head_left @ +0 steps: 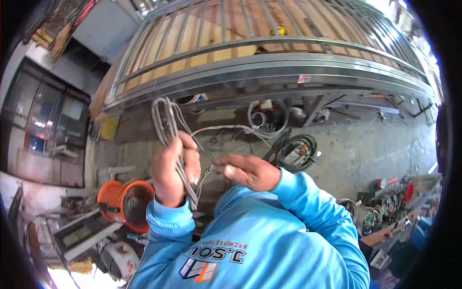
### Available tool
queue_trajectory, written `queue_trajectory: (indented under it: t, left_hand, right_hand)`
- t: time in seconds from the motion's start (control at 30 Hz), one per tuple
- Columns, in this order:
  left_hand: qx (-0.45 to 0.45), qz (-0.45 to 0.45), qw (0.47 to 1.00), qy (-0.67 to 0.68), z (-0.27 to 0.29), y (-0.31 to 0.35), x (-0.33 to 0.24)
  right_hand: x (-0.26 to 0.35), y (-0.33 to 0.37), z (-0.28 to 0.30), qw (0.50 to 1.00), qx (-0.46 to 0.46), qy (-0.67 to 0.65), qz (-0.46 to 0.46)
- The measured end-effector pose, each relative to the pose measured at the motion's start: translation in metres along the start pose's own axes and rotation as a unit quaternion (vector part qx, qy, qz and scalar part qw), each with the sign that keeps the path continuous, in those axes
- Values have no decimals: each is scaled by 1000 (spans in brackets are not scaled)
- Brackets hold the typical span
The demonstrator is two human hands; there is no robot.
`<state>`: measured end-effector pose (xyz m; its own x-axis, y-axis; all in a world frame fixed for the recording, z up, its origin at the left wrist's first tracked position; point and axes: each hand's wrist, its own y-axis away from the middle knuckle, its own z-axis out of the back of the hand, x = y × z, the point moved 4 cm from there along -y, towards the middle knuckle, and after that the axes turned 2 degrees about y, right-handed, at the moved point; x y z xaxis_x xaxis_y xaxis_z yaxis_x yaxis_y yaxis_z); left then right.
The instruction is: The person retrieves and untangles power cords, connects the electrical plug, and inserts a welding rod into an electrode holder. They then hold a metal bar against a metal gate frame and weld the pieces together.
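A grey cord (160, 115), folded into long loops, is gripped in my left hand (174, 166). Its loops stick out above the fist and below it, down to the blue sleeve. My right hand (248, 171) pinches a strand of the same cord just to the right, with thumb and fingers together near a small knot or twist. From between the hands a loose length of cord (221, 127) runs away to the right, toward a bucket (267, 118) on the floor. Whether it ends there I cannot tell.
Ahead lies a metal frame with bars (269, 62) over wooden boards. A coiled dark hose (297, 151) rests on the floor to the right. Orange buckets (126, 202) stand at the left. Tools and cans (390, 207) crowd the lower right.
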<state>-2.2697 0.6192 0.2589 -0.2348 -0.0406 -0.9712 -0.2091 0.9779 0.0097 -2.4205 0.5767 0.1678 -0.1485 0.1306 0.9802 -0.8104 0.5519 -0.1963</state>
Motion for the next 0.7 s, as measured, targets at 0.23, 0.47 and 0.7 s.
queue_trajectory:
  t: [0.23,0.47,0.7]
  left_hand:
    - [243,61,921,-298,20,29,60]
    - [311,37,859,-404,80,24,110]
    - [129,156,966,-162,153,60,147]
  right_hand:
    - [-29,-62,16,891,-195,-400,-89]
    - [-64,-60,-16,883,-311,-274,-220]
    - [-108,-57,-48,894,-209,-312,-245]
